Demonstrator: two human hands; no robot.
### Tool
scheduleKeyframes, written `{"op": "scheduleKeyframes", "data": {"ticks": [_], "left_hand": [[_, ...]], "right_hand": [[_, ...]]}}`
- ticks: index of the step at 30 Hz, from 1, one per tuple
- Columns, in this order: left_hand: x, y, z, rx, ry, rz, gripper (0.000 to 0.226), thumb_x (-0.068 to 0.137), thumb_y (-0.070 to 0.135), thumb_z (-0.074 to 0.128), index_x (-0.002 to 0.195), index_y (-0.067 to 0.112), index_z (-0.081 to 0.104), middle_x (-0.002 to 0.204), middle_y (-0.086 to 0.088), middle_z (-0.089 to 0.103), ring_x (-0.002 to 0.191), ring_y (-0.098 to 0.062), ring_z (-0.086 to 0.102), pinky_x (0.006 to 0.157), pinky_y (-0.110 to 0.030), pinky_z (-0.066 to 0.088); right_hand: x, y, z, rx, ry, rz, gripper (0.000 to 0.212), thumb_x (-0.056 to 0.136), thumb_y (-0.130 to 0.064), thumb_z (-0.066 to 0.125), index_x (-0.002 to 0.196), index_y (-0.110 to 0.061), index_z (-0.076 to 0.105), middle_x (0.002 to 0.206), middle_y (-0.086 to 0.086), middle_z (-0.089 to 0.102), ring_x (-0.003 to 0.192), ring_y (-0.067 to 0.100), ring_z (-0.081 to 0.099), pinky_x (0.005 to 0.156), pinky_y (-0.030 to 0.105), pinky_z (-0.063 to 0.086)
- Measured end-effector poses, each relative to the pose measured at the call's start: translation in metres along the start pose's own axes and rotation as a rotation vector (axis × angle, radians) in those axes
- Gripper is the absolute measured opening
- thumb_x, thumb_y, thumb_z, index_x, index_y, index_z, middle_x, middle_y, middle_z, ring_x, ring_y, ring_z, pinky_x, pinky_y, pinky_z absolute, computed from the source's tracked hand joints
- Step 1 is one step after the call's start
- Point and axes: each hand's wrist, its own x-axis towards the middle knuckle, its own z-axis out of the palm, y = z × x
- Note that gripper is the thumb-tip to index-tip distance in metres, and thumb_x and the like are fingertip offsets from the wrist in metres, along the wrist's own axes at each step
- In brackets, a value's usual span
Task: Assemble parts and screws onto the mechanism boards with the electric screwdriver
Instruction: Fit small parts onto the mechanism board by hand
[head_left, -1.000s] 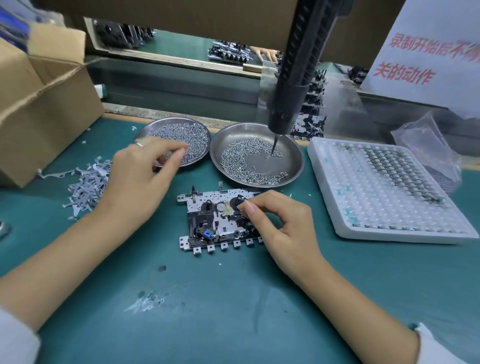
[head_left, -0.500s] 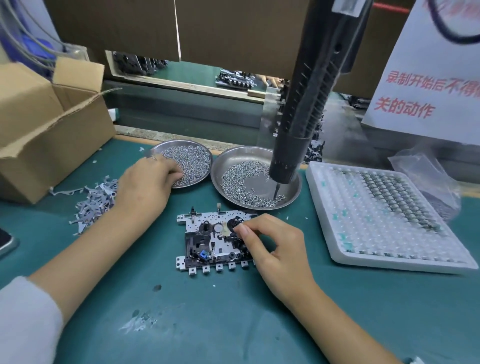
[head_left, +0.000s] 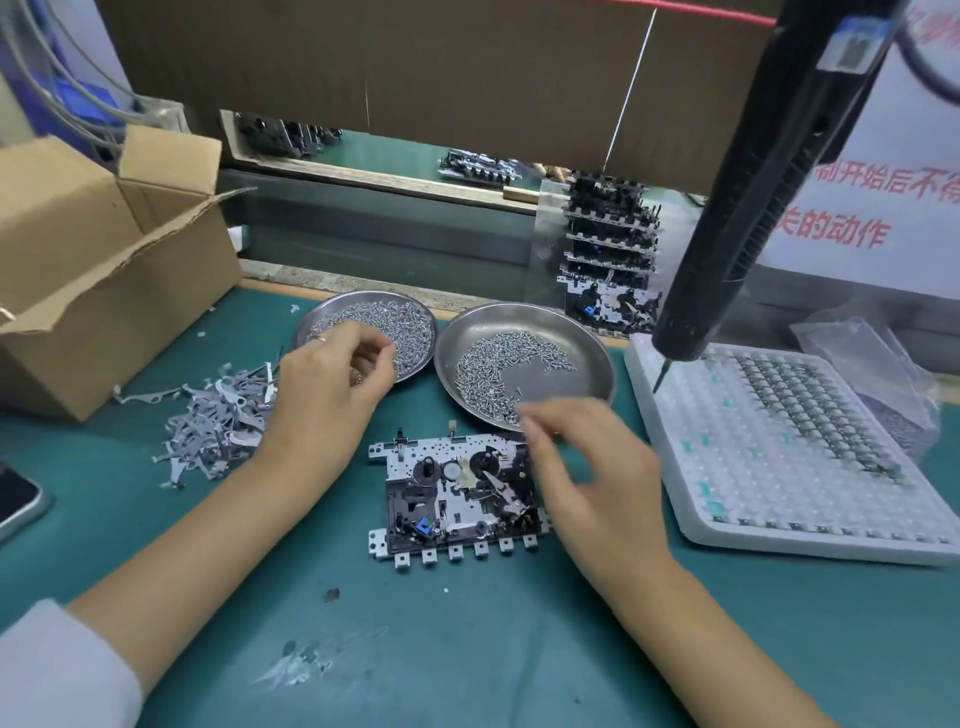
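The mechanism board (head_left: 441, 499) lies flat on the green mat, a thin metal lever resting on its right half. My left hand (head_left: 327, 395) hovers at the near rim of the left screw dish (head_left: 410, 312). Its fingers curl in toward the thumb, and a glint of small screws shows in the palm. My right hand (head_left: 592, 467) is blurred, above the board's right edge. Its fingers are loosely bent and hold nothing, the tips near the right screw dish (head_left: 587, 338). The black electric screwdriver (head_left: 748, 218) hangs free at the right, its bit over the white tray.
A white foam tray (head_left: 727, 525) of small parts sits right of the board. Grey metal levers (head_left: 213, 421) are heaped left of my left hand. An open cardboard box (head_left: 93, 275) stands far left, a phone (head_left: 15, 499) at the left edge. Stacked boards (head_left: 608, 249) wait behind the dishes.
My right hand has lifted off the board and moved up toward the right dish. My left hand has drawn back from the left dish with curled fingers. The view has tilted upward.
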Motion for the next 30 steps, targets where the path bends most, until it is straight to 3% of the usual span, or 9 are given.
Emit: {"op": "scheduleKeyframes", "data": {"ticks": [2, 5, 8, 12, 18, 23, 26, 28, 30], "left_hand": [[-0.002, 0.004, -0.002, -0.035, 0.021, 0.022, 0.007, 0.085, 0.002, 0.065, 0.092, 0.002, 0.069, 0.076, -0.001, 0.064, 0.065, -0.014, 0.057, 0.07, -0.016, 0.046], [-0.006, 0.01, -0.001, -0.166, 0.028, -0.052, 0.01, 0.085, 0.004, 0.066, 0.091, 0.01, 0.071, 0.075, 0.004, 0.066, 0.064, -0.008, 0.058, 0.069, -0.003, 0.043], [-0.01, 0.015, 0.002, -0.396, -0.053, -0.199, 0.017, 0.085, 0.005, 0.067, 0.087, 0.022, 0.07, 0.078, 0.009, 0.07, 0.072, -0.005, 0.065, 0.071, -0.007, 0.047], [-0.012, 0.02, 0.002, -0.592, -0.153, -0.27, 0.021, 0.08, 0.006, 0.071, 0.084, 0.026, 0.073, 0.076, 0.009, 0.074, 0.073, -0.004, 0.069, 0.07, -0.01, 0.05], [-0.023, 0.03, 0.004, -0.744, -0.164, -0.333, 0.015, 0.076, 0.011, 0.075, 0.086, 0.023, 0.074, 0.081, 0.008, 0.074, 0.075, -0.003, 0.068, 0.07, -0.011, 0.051], [-0.037, 0.036, 0.003, -0.729, -0.063, -0.264, 0.015, 0.076, 0.015, 0.074, 0.087, 0.026, 0.073, 0.084, 0.011, 0.073, 0.079, -0.003, 0.067, 0.072, -0.01, 0.049], [-0.041, 0.036, -0.001, -0.676, -0.003, -0.195, 0.012, 0.073, 0.027, 0.072, 0.083, 0.034, 0.072, 0.084, 0.016, 0.072, 0.081, -0.002, 0.067, 0.077, -0.011, 0.048], [-0.042, 0.035, 0.001, -0.616, -0.015, -0.162, 0.012, 0.074, 0.026, 0.073, 0.081, 0.035, 0.071, 0.082, 0.019, 0.071, 0.081, 0.0, 0.066, 0.078, -0.009, 0.046], [-0.044, 0.035, 0.005, -0.575, -0.044, -0.158, 0.016, 0.075, 0.019, 0.075, 0.08, 0.034, 0.071, 0.082, 0.021, 0.071, 0.081, 0.003, 0.065, 0.077, -0.007, 0.044]], "right_hand": [[0.02, 0.005, -0.005, -0.063, -0.027, 0.079, 0.016, 0.088, -0.006, 0.061, 0.101, -0.007, 0.07, 0.094, -0.002, 0.066, 0.087, 0.009, 0.059, 0.081, 0.022, 0.047], [0.045, 0.018, -0.006, -0.3, -0.393, 0.3, 0.029, 0.091, -0.015, 0.061, 0.12, -0.014, 0.064, 0.113, 0.004, 0.064, 0.104, 0.019, 0.058, 0.091, 0.03, 0.043], [0.057, 0.026, 0.001, -0.352, -0.563, 0.442, 0.022, 0.09, -0.019, 0.064, 0.109, -0.011, 0.071, 0.103, 0.01, 0.071, 0.099, 0.024, 0.063, 0.086, 0.03, 0.048], [0.061, 0.028, 0.01, -0.403, -0.535, 0.486, 0.014, 0.088, -0.014, 0.067, 0.098, -0.009, 0.076, 0.092, 0.011, 0.073, 0.09, 0.023, 0.065, 0.076, 0.024, 0.046], [0.055, 0.029, 0.014, -0.415, -0.435, 0.442, 0.012, 0.087, -0.007, 0.065, 0.089, -0.009, 0.076, 0.087, 0.009, 0.072, 0.083, 0.023, 0.065, 0.071, 0.027, 0.047], [0.05, 0.031, 0.017, -0.413, -0.403, 0.404, 0.027, 0.089, -0.001, 0.057, 0.11, -0.013, 0.07, 0.099, 0.004, 0.071, 0.092, 0.018, 0.063, 0.077, 0.026, 0.047], [0.043, 0.028, 0.019, -0.29, -0.24, 0.312, 0.019, 0.086, -0.004, 0.064, 0.101, -0.012, 0.074, 0.096, 0.002, 0.074, 0.083, 0.011, 0.063, 0.08, 0.029, 0.05], [0.04, 0.024, 0.021, -0.176, -0.141, 0.321, 0.017, 0.084, -0.007, 0.068, 0.097, -0.013, 0.076, 0.094, -0.004, 0.074, 0.074, -0.003, 0.057, 0.078, 0.013, 0.046], [0.039, 0.022, 0.022, -0.123, -0.14, 0.364, 0.018, 0.085, -0.01, 0.067, 0.1, -0.017, 0.075, 0.095, -0.007, 0.073, 0.073, -0.003, 0.057, 0.078, 0.009, 0.045]]}}
